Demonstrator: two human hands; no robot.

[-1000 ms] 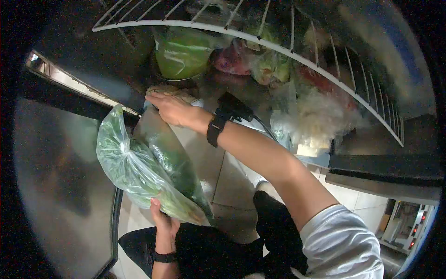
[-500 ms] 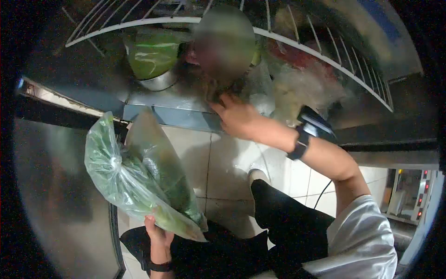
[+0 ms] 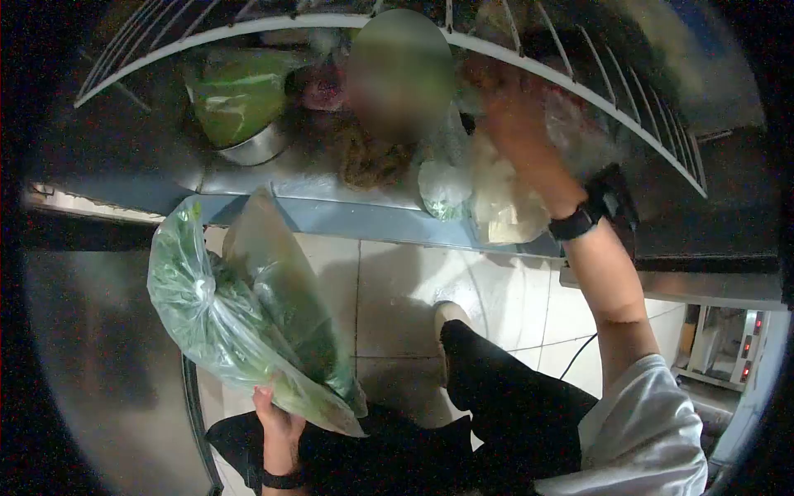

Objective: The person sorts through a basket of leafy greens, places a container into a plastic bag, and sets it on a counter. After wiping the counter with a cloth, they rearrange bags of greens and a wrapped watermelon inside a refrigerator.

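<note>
Rightward since 0.5 s ago, my right hand (image 3: 517, 124) now grasps shelf bags (image 3: 504, 198); left hand (image 3: 277, 413) pinches 2 soft, slippery greens bags (image 3: 240, 314) underneath.

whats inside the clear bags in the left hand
Through the clear bags held up by the left hand, leafy green vegetables show, packed along their length. Which greens they are is unclear, and the bottom ends are hidden where the hand grips.

The bags of greens (image 3: 240, 322) are clear, glossy plastic. The shelf (image 3: 331, 186) is smooth metal, the rack (image 3: 579, 74) white wire. The floor tiles (image 3: 397, 289) look glossy.
</note>
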